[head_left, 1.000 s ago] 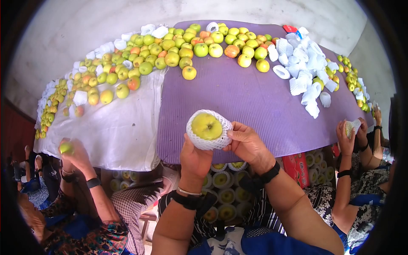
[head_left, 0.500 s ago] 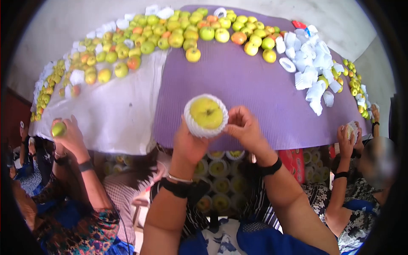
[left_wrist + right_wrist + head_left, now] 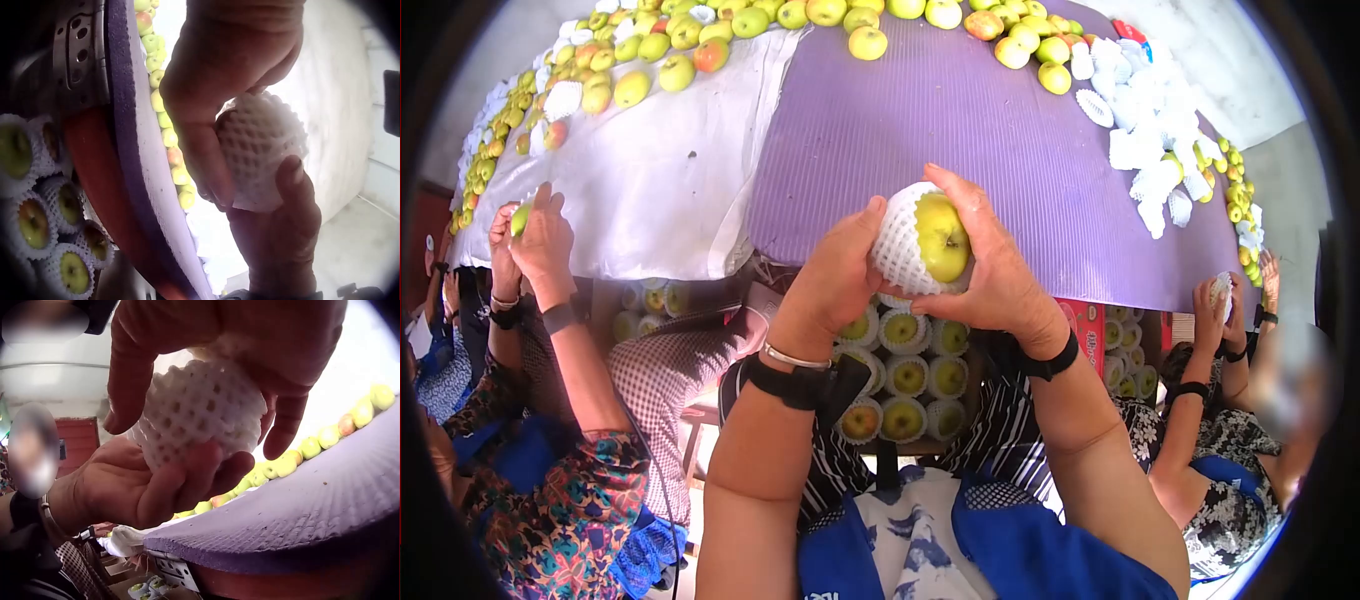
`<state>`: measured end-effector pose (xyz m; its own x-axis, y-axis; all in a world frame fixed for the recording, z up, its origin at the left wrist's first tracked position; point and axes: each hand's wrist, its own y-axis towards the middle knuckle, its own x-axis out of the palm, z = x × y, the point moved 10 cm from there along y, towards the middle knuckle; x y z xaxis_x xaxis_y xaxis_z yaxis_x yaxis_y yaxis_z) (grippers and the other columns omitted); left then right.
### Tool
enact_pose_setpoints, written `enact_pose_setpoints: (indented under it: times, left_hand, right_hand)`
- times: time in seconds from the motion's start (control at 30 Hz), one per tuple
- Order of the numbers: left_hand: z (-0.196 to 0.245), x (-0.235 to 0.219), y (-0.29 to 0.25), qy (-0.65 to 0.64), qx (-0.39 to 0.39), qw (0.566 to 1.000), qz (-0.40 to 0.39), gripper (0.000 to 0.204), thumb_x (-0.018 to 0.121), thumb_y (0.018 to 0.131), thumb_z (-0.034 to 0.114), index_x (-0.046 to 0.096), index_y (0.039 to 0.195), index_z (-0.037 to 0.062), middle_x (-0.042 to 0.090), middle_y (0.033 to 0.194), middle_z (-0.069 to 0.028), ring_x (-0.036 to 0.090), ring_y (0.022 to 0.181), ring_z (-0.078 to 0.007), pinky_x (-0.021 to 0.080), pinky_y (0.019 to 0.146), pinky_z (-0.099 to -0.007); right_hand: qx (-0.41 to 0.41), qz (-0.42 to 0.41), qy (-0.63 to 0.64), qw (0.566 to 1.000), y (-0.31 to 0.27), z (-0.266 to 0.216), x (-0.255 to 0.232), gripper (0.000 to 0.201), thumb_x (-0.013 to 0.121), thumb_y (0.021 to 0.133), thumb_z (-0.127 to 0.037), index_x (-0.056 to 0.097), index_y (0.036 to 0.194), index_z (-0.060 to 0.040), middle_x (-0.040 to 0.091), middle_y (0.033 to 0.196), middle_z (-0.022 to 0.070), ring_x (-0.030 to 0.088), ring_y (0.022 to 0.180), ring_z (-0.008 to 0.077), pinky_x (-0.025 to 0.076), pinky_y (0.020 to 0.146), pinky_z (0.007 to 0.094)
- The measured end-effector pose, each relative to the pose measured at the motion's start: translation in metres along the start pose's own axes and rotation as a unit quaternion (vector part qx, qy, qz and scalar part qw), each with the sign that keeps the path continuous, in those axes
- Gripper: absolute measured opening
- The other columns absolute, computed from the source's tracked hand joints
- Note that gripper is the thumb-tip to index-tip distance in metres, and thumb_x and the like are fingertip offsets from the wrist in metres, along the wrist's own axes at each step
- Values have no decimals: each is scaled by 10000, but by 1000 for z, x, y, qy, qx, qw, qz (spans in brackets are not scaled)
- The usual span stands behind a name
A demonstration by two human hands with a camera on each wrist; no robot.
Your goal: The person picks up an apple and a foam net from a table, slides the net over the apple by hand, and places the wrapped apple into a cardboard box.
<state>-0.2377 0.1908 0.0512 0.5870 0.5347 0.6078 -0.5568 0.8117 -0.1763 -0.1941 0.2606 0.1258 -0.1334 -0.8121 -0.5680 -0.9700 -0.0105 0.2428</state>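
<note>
In the head view, a yellow-green apple (image 3: 943, 238) sits in a white foam net sleeve (image 3: 897, 246), its bare end turned toward the right. My left hand (image 3: 832, 268) holds the sleeved side; the right wrist view shows its fingers (image 3: 187, 481) curled under the net. My right hand (image 3: 1008, 275) grips the apple from the other side, thumb and fingers spread around it. Both hands hold it above the near edge of the purple mat (image 3: 940, 130). The left wrist view shows the net (image 3: 262, 150) between both hands.
Below the table edge, a box holds several sleeved apples (image 3: 907, 376). Loose apples (image 3: 867, 43) line the far side of the mat, with a pile of foam nets (image 3: 1145, 140) at right. People work on both sides; one hand (image 3: 545, 245) at left holds an apple.
The right hand has gone from fingering the net's edge to gripping the apple's side. The apple has turned from facing up to facing right. The head view has tipped downward.
</note>
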Motion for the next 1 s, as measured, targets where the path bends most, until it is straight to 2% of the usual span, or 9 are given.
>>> enact_pose_setpoints:
  times: [0.1, 0.17, 0.23, 0.3, 0.37, 0.47, 0.63, 0.7, 1.0]
  left_hand:
    - [-4, 0, -7, -30, 2, 1000, -6, 456, 281, 970, 357, 506, 1093, -21, 590, 959, -92, 606, 830, -180, 525, 690, -297]
    - [-9, 0, -13, -47, 2, 999, -20, 454, 282, 970, 360, 512, 1090, -12, 594, 941, -88, 607, 816, -175, 526, 683, -297]
    - [-20, -3, -19, -26, -18, 999, -36, 409, 260, 990, 263, 511, 1113, -35, 592, 1028, -86, 571, 935, -176, 454, 848, -306]
    - [-28, 5, -26, 1, -16, 998, -54, 404, 260, 991, 263, 515, 1107, -28, 593, 1023, -86, 575, 923, -171, 462, 831, -299]
    - [-32, 17, -36, 31, -9, 997, -70, 400, 260, 991, 262, 519, 1101, -22, 593, 1018, -86, 580, 911, -165, 469, 815, -291]
    - [-73, 33, -46, -28, -98, 992, -69, 434, 301, 974, 365, 535, 1063, 11, 607, 947, -77, 605, 802, -152, 503, 687, -264]
    - [-139, 16, -71, 20, -178, 983, 37, 502, 360, 932, 466, 517, 1096, 18, 595, 970, -87, 598, 866, -194, 512, 734, -356]
    - [-163, 7, -84, -41, -198, 978, 56, 467, 424, 916, 433, 486, 1137, 26, 577, 1026, -99, 558, 988, -211, 494, 790, -381]
    - [-222, 4, -89, -65, -155, 979, 113, 445, 652, 764, 159, 467, 1155, 57, 572, 1076, -81, 565, 987, -213, 473, 799, -387]
  right_hand:
    - [-14, -21, -45, 999, -8, -8, 5, 1083, 855, 463, -207, 274, 1361, -39, 328, 1350, 156, 336, 1257, 305, 268, 1050, 394]
    - [40, 42, 283, 957, -21, 8, -2, 1004, 825, 569, -312, 272, 1356, -23, 369, 1321, 140, 362, 1236, 265, 294, 1030, 382]
    - [125, 58, 314, 939, -41, 28, 2, 891, 757, 653, -296, 282, 1349, -6, 388, 1308, 145, 385, 1208, 247, 300, 1020, 365]
    - [205, 78, 345, 913, -65, 38, 9, 779, 689, 738, -281, 292, 1341, 10, 408, 1294, 151, 407, 1181, 230, 307, 1009, 347]
    - [246, 32, 510, 824, -89, 30, 36, 653, 649, 780, -250, 360, 1300, 19, 478, 1227, 129, 441, 1152, 228, 326, 994, 341]
    - [259, 78, 542, 796, -124, 35, 42, 592, 656, 776, -254, 424, 1253, 8, 524, 1171, 111, 474, 1119, 217, 353, 973, 343]
    - [250, 92, 601, 754, -176, 74, 72, 578, 662, 763, -215, 421, 1237, 12, 537, 1165, 123, 524, 1069, 243, 394, 955, 375]
    - [294, 153, 626, 706, -198, 85, 81, 535, 652, 770, -196, 440, 1213, 18, 548, 1146, 117, 540, 1040, 235, 408, 939, 369]
    - [385, 241, 524, 721, -242, 132, 96, 497, 653, 766, -151, 445, 1181, 26, 547, 1100, 118, 554, 990, 215, 460, 837, 324]
